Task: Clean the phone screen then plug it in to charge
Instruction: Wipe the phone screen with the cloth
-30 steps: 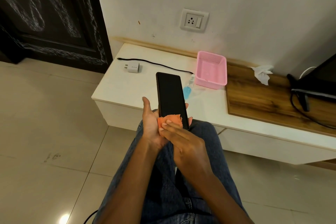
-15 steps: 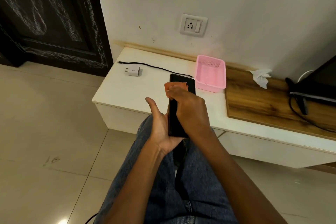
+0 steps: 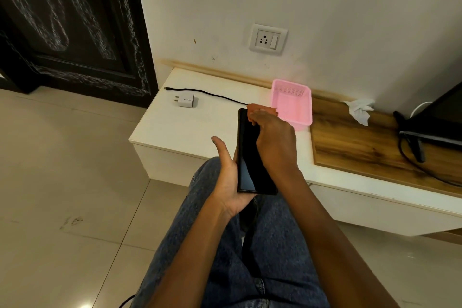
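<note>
A black phone (image 3: 248, 162) with a dark screen lies in my left hand (image 3: 226, 180), held from below over my lap, thumb raised beside its left edge. My right hand (image 3: 273, 140) presses an orange cloth (image 3: 262, 109) onto the top end of the screen, covering the phone's right side. On the white cabinet top (image 3: 175, 127) behind lie a white charger adapter (image 3: 186, 101) and a black cable (image 3: 210, 92), separate from each other. A wall socket (image 3: 268, 39) with a switch sits above the cabinet.
A pink plastic basket (image 3: 293, 107) stands just right of my right hand. Further right on a wooden panel (image 3: 355, 145) lie a crumpled white tissue (image 3: 360, 110) and a dark screen with black cables (image 3: 425, 137). A dark door (image 3: 70, 25) stands at left.
My right hand slid the orange cloth from the phone's bottom end up to its top end. The phone now sits lower and flatter in my left hand.
</note>
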The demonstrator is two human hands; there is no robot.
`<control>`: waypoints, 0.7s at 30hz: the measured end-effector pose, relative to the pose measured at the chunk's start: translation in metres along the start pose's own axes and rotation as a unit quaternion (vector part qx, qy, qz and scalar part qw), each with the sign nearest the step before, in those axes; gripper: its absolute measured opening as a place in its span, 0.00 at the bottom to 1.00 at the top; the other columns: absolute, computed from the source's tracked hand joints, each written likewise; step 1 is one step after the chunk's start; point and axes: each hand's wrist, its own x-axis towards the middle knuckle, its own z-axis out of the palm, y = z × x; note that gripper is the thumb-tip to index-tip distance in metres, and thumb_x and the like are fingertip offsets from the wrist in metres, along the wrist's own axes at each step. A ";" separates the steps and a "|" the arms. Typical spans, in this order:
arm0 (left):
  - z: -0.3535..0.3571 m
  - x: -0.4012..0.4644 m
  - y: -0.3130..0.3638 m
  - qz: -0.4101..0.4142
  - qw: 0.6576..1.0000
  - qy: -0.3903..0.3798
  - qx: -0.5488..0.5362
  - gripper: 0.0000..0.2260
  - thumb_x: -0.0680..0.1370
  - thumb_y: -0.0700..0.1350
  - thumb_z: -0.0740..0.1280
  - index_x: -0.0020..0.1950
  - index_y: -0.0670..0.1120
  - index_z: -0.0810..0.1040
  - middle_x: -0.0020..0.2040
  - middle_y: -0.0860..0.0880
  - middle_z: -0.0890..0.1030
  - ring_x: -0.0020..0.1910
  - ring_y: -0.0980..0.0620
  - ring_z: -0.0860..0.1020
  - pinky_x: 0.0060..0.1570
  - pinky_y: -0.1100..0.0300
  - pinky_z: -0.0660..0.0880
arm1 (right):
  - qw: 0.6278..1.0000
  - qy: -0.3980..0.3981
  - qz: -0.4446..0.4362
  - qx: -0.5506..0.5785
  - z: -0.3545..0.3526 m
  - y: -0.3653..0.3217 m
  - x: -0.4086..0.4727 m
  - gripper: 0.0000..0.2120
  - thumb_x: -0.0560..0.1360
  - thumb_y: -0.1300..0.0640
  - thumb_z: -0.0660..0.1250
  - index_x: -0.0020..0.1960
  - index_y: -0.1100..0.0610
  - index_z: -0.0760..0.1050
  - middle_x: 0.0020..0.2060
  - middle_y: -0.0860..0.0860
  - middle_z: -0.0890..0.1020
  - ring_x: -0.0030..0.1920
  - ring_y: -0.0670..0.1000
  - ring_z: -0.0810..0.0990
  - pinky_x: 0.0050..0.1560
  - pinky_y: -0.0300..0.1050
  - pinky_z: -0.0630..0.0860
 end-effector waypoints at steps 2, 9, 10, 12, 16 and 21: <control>-0.001 0.001 -0.001 0.002 1.000 -0.003 0.005 0.47 0.58 0.78 0.54 0.68 0.52 0.74 0.62 0.43 0.80 0.60 0.45 0.79 0.55 0.49 0.78 | 1.000 0.013 0.018 -0.014 0.000 0.003 -0.002 0.20 0.73 0.71 0.62 0.61 0.56 0.76 0.59 0.53 0.80 0.55 0.54 0.80 0.55 0.40 0.71; -0.011 0.003 0.005 0.019 1.000 -0.005 -0.012 0.46 0.62 0.79 0.51 0.66 0.50 0.76 0.59 0.42 0.81 0.56 0.45 0.81 0.48 0.50 0.80 | 0.999 -0.032 -0.009 -0.005 -0.004 0.003 -0.015 0.17 0.73 0.71 0.61 0.58 0.58 0.78 0.55 0.54 0.82 0.53 0.55 0.81 0.56 0.47 0.77; -0.014 0.003 0.007 0.022 1.000 -0.007 -0.016 0.45 0.62 0.79 0.51 0.65 0.50 0.77 0.59 0.42 0.81 0.56 0.44 0.81 0.48 0.50 0.80 | 0.999 -0.043 -0.024 0.003 -0.004 0.001 -0.020 0.17 0.73 0.71 0.62 0.57 0.58 0.79 0.56 0.54 0.82 0.53 0.56 0.81 0.56 0.49 0.78; -0.019 0.003 0.010 0.030 0.999 -0.004 -0.019 0.44 0.62 0.80 0.50 0.61 0.51 0.81 0.58 0.43 0.82 0.56 0.44 0.81 0.47 0.50 0.80 | 0.997 -0.046 -0.062 0.019 -0.006 -0.003 -0.034 0.17 0.71 0.72 0.63 0.56 0.60 0.80 0.55 0.54 0.83 0.52 0.56 0.82 0.55 0.51 0.79; -0.024 0.003 0.010 0.034 0.999 -0.004 -0.022 0.44 0.63 0.80 0.47 0.53 0.49 0.85 0.55 0.43 0.84 0.54 0.46 0.82 0.46 0.52 0.80 | 0.994 -0.053 -0.089 0.035 -0.012 -0.008 -0.064 0.15 0.68 0.73 0.65 0.52 0.64 0.81 0.51 0.59 0.84 0.51 0.57 0.83 0.57 0.52 0.74; -0.023 0.005 0.009 0.025 0.999 0.001 -0.031 0.47 0.62 0.81 0.46 0.51 0.46 0.85 0.54 0.40 0.84 0.54 0.44 0.82 0.48 0.49 0.81 | 0.992 -0.070 -0.096 0.048 -0.027 -0.015 -0.084 0.16 0.67 0.75 0.65 0.51 0.62 0.82 0.49 0.56 0.85 0.51 0.53 0.84 0.58 0.44 0.73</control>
